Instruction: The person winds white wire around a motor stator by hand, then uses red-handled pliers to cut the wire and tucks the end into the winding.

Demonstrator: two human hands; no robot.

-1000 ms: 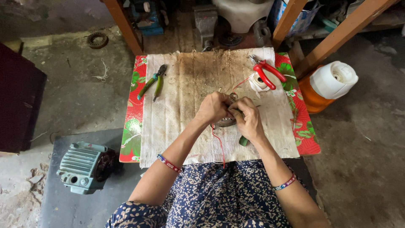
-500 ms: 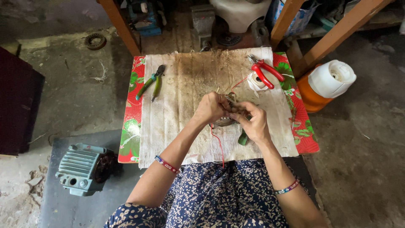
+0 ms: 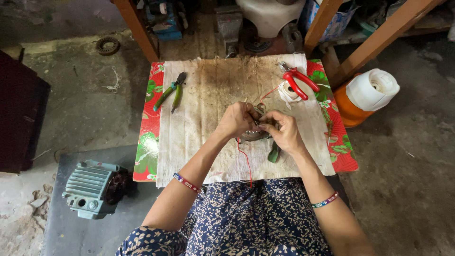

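Both my hands meet over the middle of a low table covered by a stained white cloth (image 3: pixel 213 95). My left hand (image 3: pixel 237 119) and my right hand (image 3: pixel 282 130) together grip a small round metal coil part (image 3: pixel 253 136), mostly hidden by my fingers. A red thread (image 3: pixel 246 161) hangs from it toward my lap, and another strand runs up to a white spool (image 3: pixel 288 92). A green-handled tool (image 3: pixel 274 154) pokes out under my right hand.
Green-handled pliers (image 3: pixel 169 91) lie at the cloth's left; red-handled pliers (image 3: pixel 298 81) rest on the spool at the right. An orange and white jug (image 3: pixel 367 95) stands right of the table. A grey motor housing (image 3: pixel 90 188) sits on the floor, left. Wooden legs (image 3: pixel 137 28) stand behind.
My hands stay on the coil part; fingers shifted slightly. The view has tilted a little downward.
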